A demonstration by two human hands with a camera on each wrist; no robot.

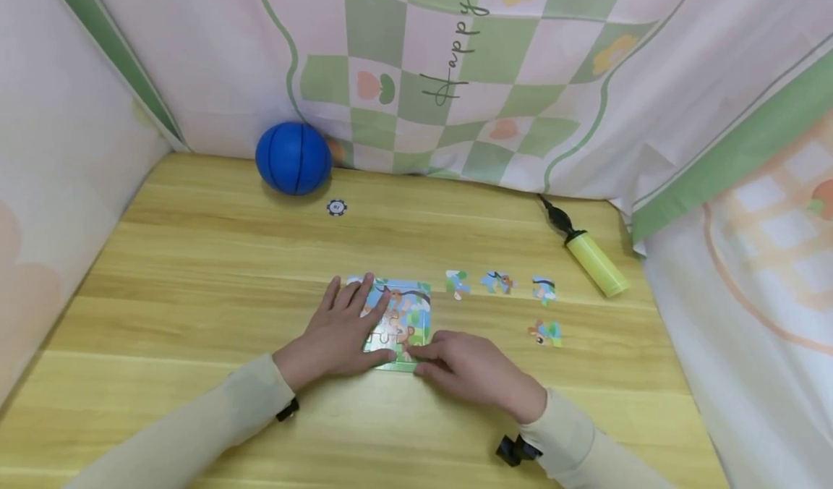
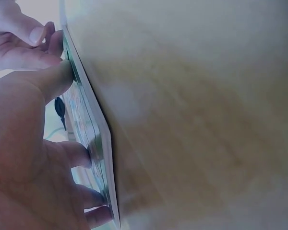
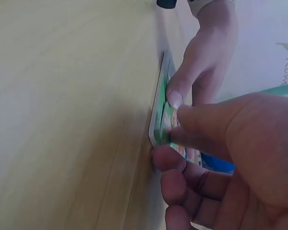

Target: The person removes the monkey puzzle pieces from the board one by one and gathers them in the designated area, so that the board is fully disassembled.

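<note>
A jigsaw puzzle in a flat tray (image 1: pixel 424 308) lies at the middle of the table, its picture showing blue sky, a brown branch and green ground. My left hand (image 1: pixel 338 333) rests over its left side with fingers spread, the thumb on the bottom edge. In the left wrist view, the fingertips (image 2: pixel 98 215) press along the tray's rim. Thumb and index finger of my right hand (image 1: pixel 475 370) pinch at a green-edged puzzle piece (image 3: pixel 164 136) in the tray's lower right corner. That hand's other fingers are curled, and its fingertips cover most of the piece.
Loose puzzle pieces lie right of the tray: one (image 1: pixel 458 283) close by, another (image 1: pixel 499 281) beyond, and two (image 1: pixel 544 288) (image 1: pixel 545 333) farther right. A yellow hand pump (image 1: pixel 595 263) lies at the right. A blue ball (image 1: pixel 294 158) and a round chip (image 1: pixel 336 207) are behind. Curtains (image 1: pixel 455 142) border the table.
</note>
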